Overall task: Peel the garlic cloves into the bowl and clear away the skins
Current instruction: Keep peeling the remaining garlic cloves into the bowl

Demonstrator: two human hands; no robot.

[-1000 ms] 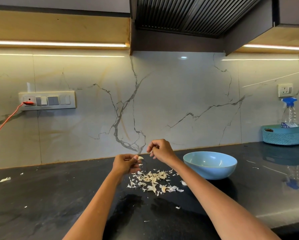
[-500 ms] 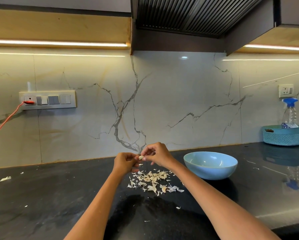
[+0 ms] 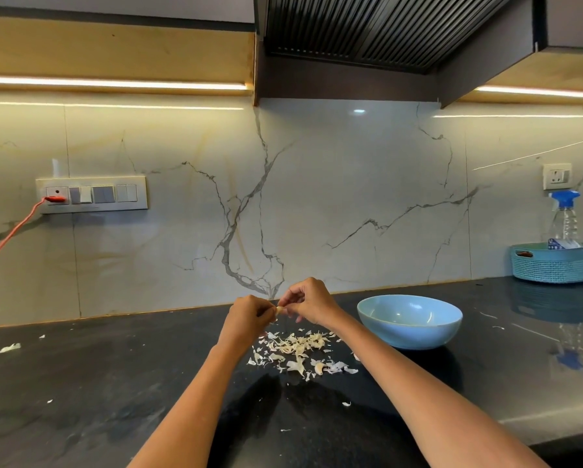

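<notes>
Both hands are raised a little above the black stone countertop (image 3: 114, 383), close together in the middle of the view. The left hand (image 3: 247, 317) has its fingers curled and holds a small pale garlic clove (image 3: 279, 310) at the fingertips. The right hand (image 3: 312, 300) meets it from the other side, and its thumb and first fingers pinch the same clove, so the clove sits between the two hands and both grip it. The clove is mostly hidden by the fingers; only a small pale end shows in the gap. Its long axis seems to lie roughly sideways, from one hand to the other, but I cannot tell which end is the tip.

Directly under the hands, a heap of garlic skins (image 3: 296, 346) lies on the countertop, thin white and cream flakes spread in a loose patch. At the near edge of this heap lies one curved garlic piece (image 3: 319, 368), and whether it is peeled I cannot tell. Some single flakes lie well apart, far to the left on the counter.

A light blue bowl (image 3: 409, 332) stands upright just right of the heap, near the right forearm. What is inside it is not visible from here.

Against the marble wall at the far right stands a teal basket (image 3: 556, 266) with a spray bottle (image 3: 565, 217) in it.
</notes>
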